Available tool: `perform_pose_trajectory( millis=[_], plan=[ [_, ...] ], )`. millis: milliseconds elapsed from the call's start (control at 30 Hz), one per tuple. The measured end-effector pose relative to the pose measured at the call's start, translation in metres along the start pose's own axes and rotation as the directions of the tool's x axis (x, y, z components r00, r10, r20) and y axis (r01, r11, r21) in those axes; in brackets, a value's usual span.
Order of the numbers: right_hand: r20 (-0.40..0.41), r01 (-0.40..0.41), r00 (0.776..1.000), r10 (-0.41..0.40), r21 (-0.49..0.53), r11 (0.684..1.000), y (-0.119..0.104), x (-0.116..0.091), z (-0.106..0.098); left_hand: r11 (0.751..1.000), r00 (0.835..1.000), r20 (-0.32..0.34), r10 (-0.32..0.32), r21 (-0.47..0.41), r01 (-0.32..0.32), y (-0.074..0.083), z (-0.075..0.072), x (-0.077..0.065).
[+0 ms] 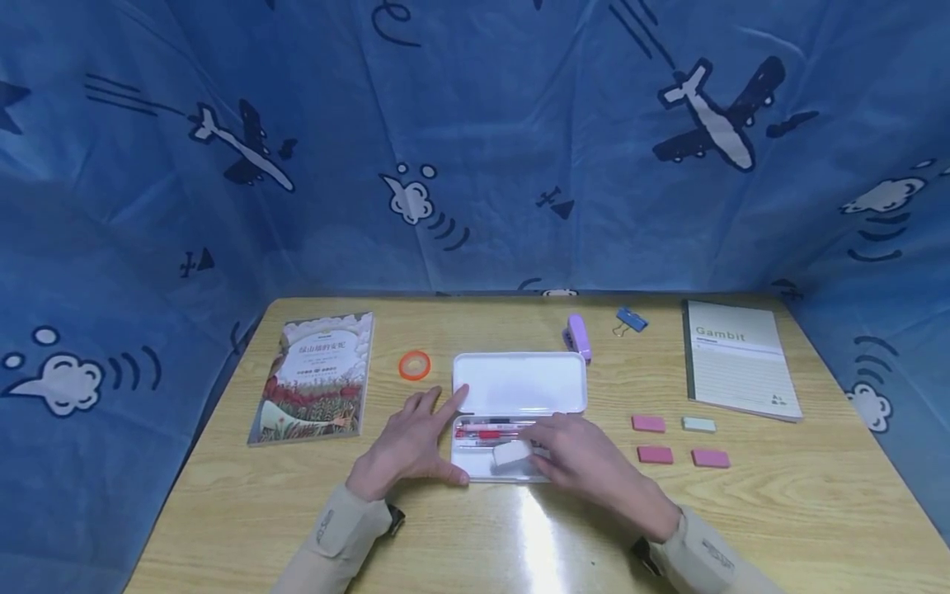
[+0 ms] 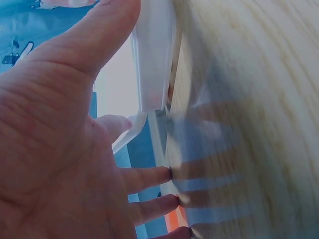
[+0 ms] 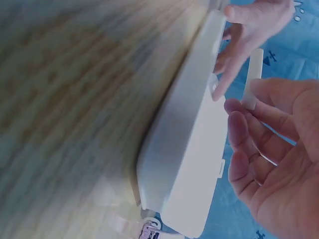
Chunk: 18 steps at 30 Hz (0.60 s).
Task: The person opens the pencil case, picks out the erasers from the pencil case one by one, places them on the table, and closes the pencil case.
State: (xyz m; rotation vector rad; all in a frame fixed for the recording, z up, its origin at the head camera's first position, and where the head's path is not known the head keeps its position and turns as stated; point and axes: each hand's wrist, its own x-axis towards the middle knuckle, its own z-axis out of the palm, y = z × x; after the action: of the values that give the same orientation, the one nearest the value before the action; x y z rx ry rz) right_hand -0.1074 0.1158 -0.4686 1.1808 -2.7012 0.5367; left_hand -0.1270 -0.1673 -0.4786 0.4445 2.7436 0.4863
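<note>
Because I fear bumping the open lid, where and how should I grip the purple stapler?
Probably pinch the purple stapler across its middle, coming from above and the right: its narrow body runs lengthwise away from you, and its near end sits close to a corner of the open lid.
</note>
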Motion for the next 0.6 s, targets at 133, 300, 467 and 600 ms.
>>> perform_pose_trajectory(
  millis=[133, 300, 467, 600],
  plan=[
    [-0.026, -0.032, 0.999, 0.034, 0.067, 0.997, -0.001, -0.008, -0.010, 1.000, 1.000, -0.001, 0.004, 0.006, -0.004, 0.001, -0.001, 0.000],
    [-0.077, -0.064, 0.994, 0.072, 0.102, 0.993, 0.003, -0.025, -0.020, 1.000, 1.000, -0.004, 0.005, 0.013, -0.005, 0.002, -0.001, -0.001],
    [-0.119, -0.131, 0.982, 0.143, 0.103, 0.986, 0.013, -0.049, -0.030, 1.000, 1.000, -0.005, 0.008, 0.024, -0.008, 0.002, 0.000, 0.000],
    [-0.115, -0.244, 0.960, 0.254, 0.095, 0.965, 0.021, -0.071, -0.039, 1.000, 1.000, -0.007, 0.004, 0.025, -0.004, 0.002, 0.000, 0.000]
  ],
)
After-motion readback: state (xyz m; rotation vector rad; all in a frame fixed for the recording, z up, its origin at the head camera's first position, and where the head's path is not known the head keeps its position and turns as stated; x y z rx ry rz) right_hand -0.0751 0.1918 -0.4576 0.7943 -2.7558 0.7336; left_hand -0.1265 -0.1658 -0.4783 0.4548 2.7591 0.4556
